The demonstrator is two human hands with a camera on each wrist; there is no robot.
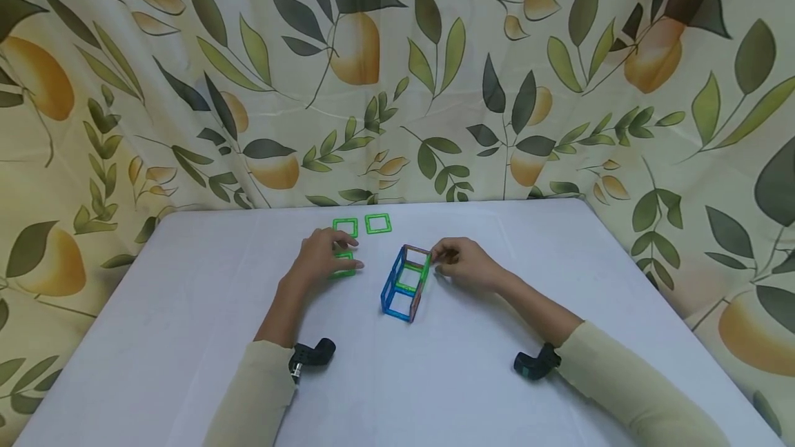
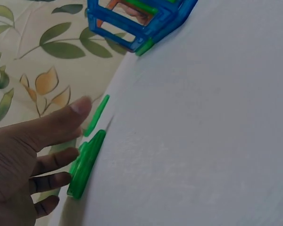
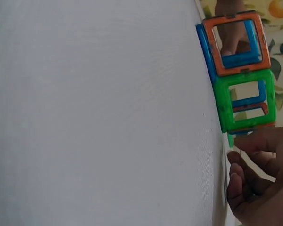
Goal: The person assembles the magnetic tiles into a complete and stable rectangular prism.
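Observation:
A box-like frame of square magnetic tiles (image 1: 390,288), with blue, orange and green sides, stands on the table. In the right wrist view, its orange tile (image 3: 217,47) and green tile (image 3: 221,103) stand side by side. My right hand (image 1: 467,264) is at its far right corner, fingers loosely bent, fingertips close to or touching the edge; no tile shows between them. My left hand (image 1: 319,256) hovers with fingers spread over a loose green square tile (image 1: 350,264), which it partly covers. Contact with that tile cannot be told from the left wrist view.
Two more green square tiles, one partly behind the left fingers (image 1: 345,221) and another beside it (image 1: 378,232), lie near the back of the white-covered table (image 1: 155,336). A fruit-patterned curtain (image 1: 397,123) hangs behind. Each wrist wears a black camera.

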